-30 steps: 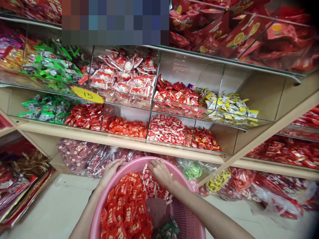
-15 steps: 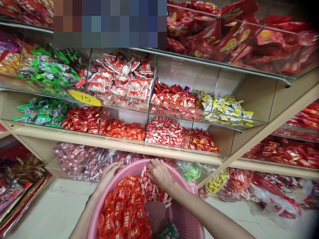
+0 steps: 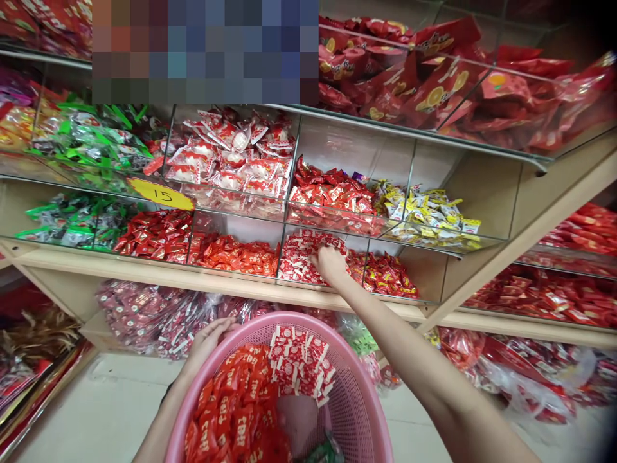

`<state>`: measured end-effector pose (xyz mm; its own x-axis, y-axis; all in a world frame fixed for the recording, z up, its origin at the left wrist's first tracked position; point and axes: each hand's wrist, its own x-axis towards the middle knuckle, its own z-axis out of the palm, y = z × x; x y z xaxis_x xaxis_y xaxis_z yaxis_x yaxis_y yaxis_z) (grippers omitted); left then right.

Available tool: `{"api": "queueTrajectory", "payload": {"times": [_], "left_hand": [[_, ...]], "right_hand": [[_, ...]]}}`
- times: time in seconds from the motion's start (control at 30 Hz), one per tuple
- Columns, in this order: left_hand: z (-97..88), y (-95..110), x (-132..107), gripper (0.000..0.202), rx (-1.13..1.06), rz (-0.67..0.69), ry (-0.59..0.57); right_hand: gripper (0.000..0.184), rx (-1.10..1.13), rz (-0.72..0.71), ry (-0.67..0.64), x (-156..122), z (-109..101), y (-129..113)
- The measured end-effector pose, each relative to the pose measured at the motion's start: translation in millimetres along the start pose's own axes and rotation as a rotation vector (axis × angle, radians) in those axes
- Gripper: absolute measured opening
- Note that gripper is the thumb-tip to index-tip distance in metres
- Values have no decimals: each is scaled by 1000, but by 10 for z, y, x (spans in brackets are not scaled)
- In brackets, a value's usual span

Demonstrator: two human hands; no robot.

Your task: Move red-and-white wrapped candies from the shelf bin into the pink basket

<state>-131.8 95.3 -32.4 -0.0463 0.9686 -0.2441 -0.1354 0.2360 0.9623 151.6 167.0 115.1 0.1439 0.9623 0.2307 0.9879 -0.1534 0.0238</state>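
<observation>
My left hand [image 3: 209, 344] grips the far left rim of a pink plastic basket [image 3: 373, 386], fingers closed over its edge. Inside the basket, orange-red wrapped candies [image 3: 236, 411] fill the left side. Red-and-white wrapped candies [image 3: 301, 360] lie against its far wall, and a dark green packet [image 3: 328, 450] shows at the bottom. Beyond the basket, my right hand [image 3: 331, 265] is over a shelf bin of red-and-white candies [image 3: 301, 257]. Its fingers are curled down among them, and whatever they hold is hidden.
Clear dividers and front panels [image 3: 236, 275] separate the bins of wrapped candy. A yellow price tag [image 3: 161, 194] marked 15 hangs on the middle shelf. Bagged candies [image 3: 139, 315] sit under the wooden shelf board [image 3: 144, 273]. A slanted wooden panel [image 3: 520, 231] stands at right.
My right hand has left the red-and-white candies in the basket and moved up and forward to the shelf bin. My left hand stays on the rim.
</observation>
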Motion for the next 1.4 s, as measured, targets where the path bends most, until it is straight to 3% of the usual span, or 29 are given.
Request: {"api": "queueTrajectory", "payload": {"times": [0.23,0.5,1.13,1.27,1.4], "left_hand": [[-2,-25,-1,41,13,27,-17],[-17,-62,22,41,-10,42,-16],[7,-26,-13,41,-47,20,-6],[25,14,-45,40,-53,13,3],[35,17,-45,42,-41,11,9]], "right_hand": [[25,-4,14,-37,51,124,-145],[27,0,-5,-19,42,166,-93],[28,49,-20,1,-31,103,-116],[25,164,-100,115,-173,-67,-17],[23,370,-349,148,-600,-220,61]]}}
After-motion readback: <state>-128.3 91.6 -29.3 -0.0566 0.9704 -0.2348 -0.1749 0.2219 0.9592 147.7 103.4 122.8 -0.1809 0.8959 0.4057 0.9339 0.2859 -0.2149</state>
